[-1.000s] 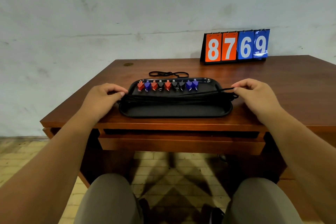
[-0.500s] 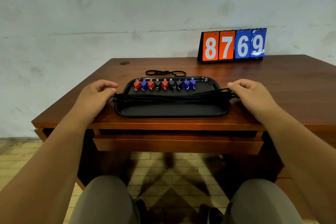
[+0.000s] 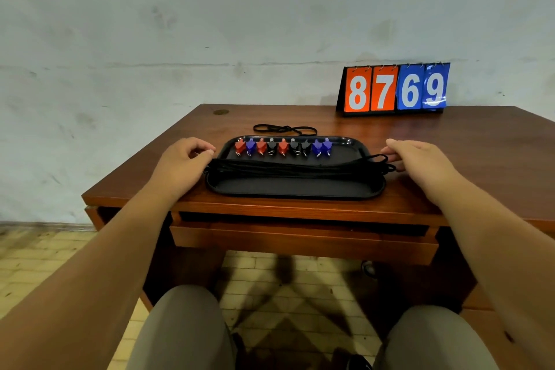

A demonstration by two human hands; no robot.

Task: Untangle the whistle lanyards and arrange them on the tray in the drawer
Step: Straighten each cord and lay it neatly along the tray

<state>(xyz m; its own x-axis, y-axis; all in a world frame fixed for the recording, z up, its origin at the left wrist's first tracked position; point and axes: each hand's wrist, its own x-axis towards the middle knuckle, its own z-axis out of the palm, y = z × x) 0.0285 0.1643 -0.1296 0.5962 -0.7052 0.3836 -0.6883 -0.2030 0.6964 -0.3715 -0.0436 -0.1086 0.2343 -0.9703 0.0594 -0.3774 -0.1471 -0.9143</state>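
A black tray (image 3: pixel 294 191) lies near the desk's front edge. Along its far side stands a row of several red, blue and black whistles (image 3: pixel 282 147). Their black lanyards (image 3: pixel 294 167) stretch as one bundle across the tray from left to right. My left hand (image 3: pixel 180 164) sits at the tray's left end with fingers curled, and the cord ends run in under it. My right hand (image 3: pixel 420 159) is at the right end, its fingertips pinching the cord loops there. The drawer (image 3: pixel 300 239) below the desktop is pulled out only slightly.
One loose black lanyard (image 3: pixel 285 129) lies on the desk just behind the tray. A flip scoreboard (image 3: pixel 393 88) reading 8769 stands at the back right against the wall. My knees are under the desk (image 3: pixel 480 144), above a tiled floor.
The view has shifted a little. Both hands stay at the tray's ends with the lanyard bundle stretched between them; the right hand's fingers look a bit straighter.
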